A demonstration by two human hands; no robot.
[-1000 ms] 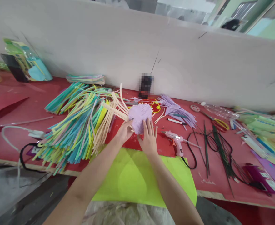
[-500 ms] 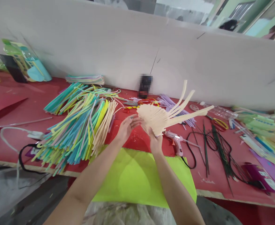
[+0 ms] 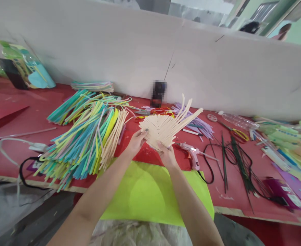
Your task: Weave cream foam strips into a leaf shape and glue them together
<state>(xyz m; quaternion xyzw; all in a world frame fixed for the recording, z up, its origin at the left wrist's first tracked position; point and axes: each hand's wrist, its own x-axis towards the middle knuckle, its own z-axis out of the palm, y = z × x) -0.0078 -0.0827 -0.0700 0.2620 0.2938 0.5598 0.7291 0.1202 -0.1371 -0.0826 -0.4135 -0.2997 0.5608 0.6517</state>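
Between both hands is a cream leaf-shaped piece (image 3: 160, 128) made of pipe cleaners set side by side, with several long loose ends fanning out to the upper right. My left hand (image 3: 137, 141) pinches its left edge, thumb on top. On the lower edge, my right hand (image 3: 166, 154) grips it with the thumb over the front face; the other fingers are hidden behind. The piece is held up above the red tabletop, beyond a lime-green sheet (image 3: 150, 191). A pink hot glue gun (image 3: 193, 152) lies just right of my right hand.
A large heap of pastel pipe cleaners (image 3: 81, 143) lies left. Behind the held piece are lilac pipe cleaners (image 3: 203, 126) and red-handled scissors (image 3: 158, 111). To the right are yellow-handled scissors (image 3: 239, 135), dark green wires (image 3: 240, 164), a black cord and a clear bottle (image 3: 240, 121). A white partition (image 3: 114, 44) stands behind.
The cream piece has moved left and turned so its face shows more fully. My left hand has come to grip its left edge; my right hand has shifted slightly left.
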